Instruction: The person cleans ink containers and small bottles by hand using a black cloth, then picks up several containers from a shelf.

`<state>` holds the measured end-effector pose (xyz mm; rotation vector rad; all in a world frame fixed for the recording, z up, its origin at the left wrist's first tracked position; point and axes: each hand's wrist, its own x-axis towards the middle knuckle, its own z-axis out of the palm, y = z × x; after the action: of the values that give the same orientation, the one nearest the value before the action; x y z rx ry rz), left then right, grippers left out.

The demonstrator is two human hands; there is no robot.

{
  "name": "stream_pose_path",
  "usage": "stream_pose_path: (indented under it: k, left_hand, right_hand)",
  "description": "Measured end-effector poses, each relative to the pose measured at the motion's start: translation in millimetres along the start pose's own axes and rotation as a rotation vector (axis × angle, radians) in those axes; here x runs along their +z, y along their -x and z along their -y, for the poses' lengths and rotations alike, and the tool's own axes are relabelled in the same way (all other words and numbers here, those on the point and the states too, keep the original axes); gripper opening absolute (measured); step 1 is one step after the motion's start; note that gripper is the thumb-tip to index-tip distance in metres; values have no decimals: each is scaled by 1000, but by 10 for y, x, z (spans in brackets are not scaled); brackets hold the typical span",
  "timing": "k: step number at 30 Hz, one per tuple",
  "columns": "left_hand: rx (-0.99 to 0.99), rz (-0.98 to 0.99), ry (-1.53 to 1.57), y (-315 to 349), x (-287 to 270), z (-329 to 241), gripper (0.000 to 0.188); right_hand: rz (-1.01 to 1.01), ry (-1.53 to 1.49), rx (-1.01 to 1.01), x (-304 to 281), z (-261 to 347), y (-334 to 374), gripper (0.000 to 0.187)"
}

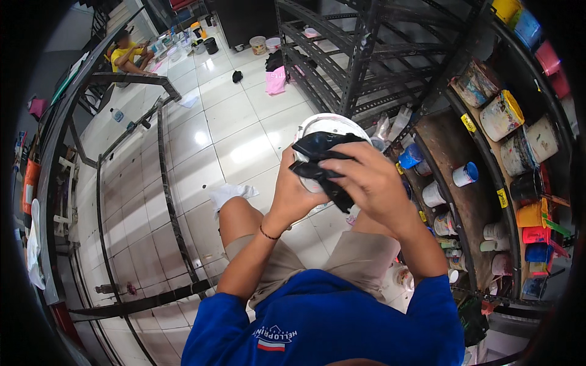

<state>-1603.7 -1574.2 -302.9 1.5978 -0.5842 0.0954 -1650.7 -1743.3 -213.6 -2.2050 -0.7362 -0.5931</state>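
Observation:
In front of me a white round tub [332, 124] shows its pale rim above and beside my hands. My left hand [294, 190] is curved around the tub's near left side, thumb toward the right. Pinched in the fingers of my right hand [373, 183] is a crumpled sheet of thin black plastic [323, 146], which lies across the tub and covers much of it. A loose end of the plastic hangs down below my right fingers. What is inside the tub is mostly hidden by the plastic and my hands.
Shelves with paint-smeared tubs [502, 116] and a small blue-and-white cup [466, 174] stand at right. A black slotted metal rack [357, 67] rises ahead. Black frame bars [168, 177] run along the left. A white cloth [231, 194] lies by my knee; a person [128, 58] sits far left.

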Motion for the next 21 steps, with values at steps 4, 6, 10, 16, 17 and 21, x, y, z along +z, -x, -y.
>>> stream_pose_path:
  k: [4, 6, 10, 16, 17, 21]
  left_hand:
    - [-35, 157, -148, -16, 78, 116, 81]
    - [-13, 149, -200, 25, 118, 176, 83]
    - [197, -50, -268, 70, 197, 82, 88]
    - [206, 29, -355, 43, 117, 249, 91]
    - [219, 68, -375, 39, 88, 353, 92]
    - [198, 24, -324, 65, 82, 279, 89]
  right_hand:
    - [23, -59, -74, 62, 20, -148, 29]
    - [24, 7, -87, 89, -137, -319, 25]
    - [14, 192, 100, -22, -393, -481, 20]
    - [60, 133, 67, 154, -126, -218, 29]
    - [117, 96, 0, 133, -50, -183, 30]
    - [47, -39, 62, 105, -263, -329, 31]
